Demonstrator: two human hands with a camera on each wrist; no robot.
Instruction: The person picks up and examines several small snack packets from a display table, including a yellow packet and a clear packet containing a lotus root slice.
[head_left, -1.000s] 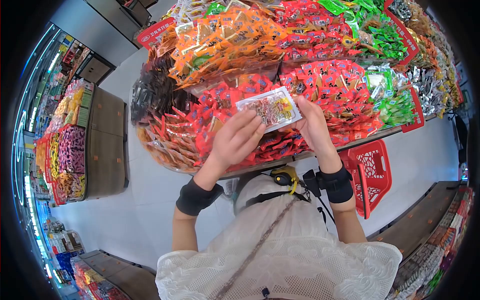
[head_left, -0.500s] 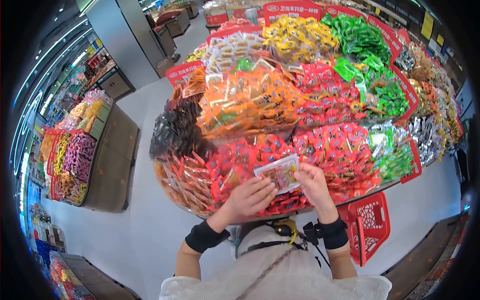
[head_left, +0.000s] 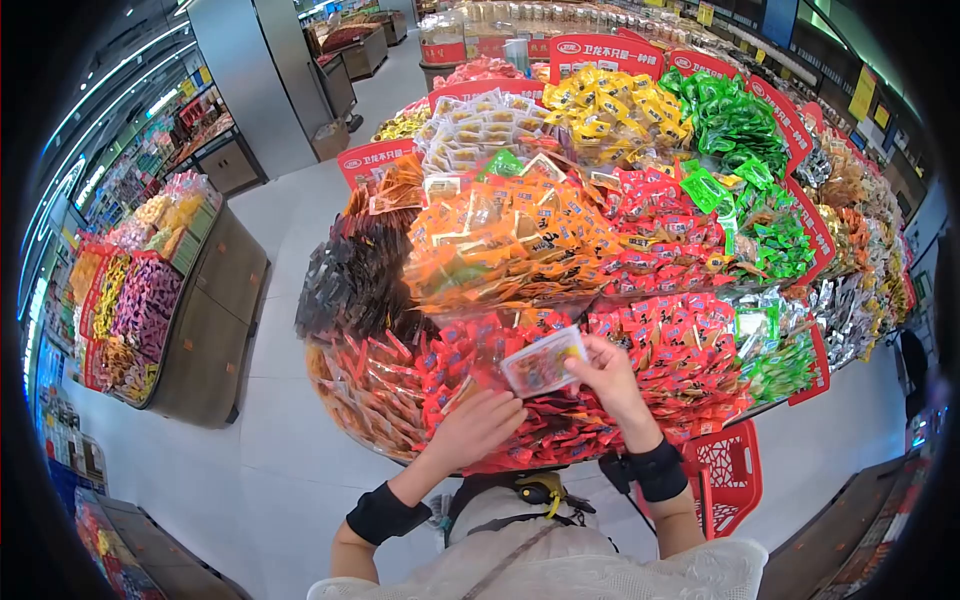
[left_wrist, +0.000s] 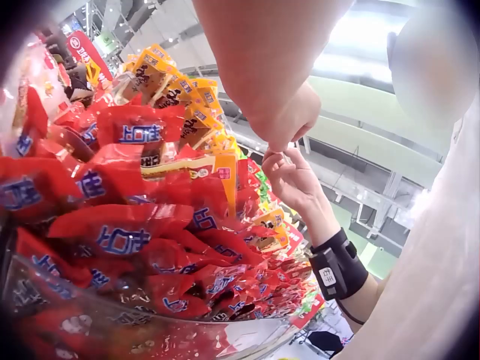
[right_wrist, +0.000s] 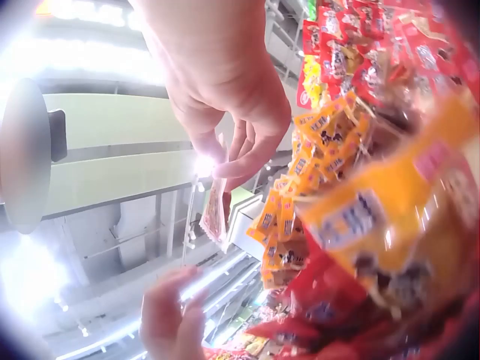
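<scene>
In the head view, my right hand [head_left: 612,385] pinches a small flat snack packet [head_left: 543,363] by its right edge, between thumb and fingers. The packet has a pale border and a see-through, colourful middle. It is held tilted above the heap of red snack packets [head_left: 660,345]. My left hand [head_left: 474,430] is just below and left of it, fingers loosely bent. The right wrist view shows the packet [right_wrist: 215,217] edge-on under my right thumb, with my left hand [right_wrist: 171,319] apart from it and holding nothing.
Behind the red heap rise orange packets [head_left: 510,240], with dark packets [head_left: 355,265] at left and green ones [head_left: 735,120] farther back. A red shopping basket [head_left: 738,470] stands at my right, below the display's edge. Another snack stand [head_left: 205,310] is across the aisle.
The head view has tilted up, showing more of the display's back. My left hand has come off the packet and moved down-left; my right hand keeps its pinch.
</scene>
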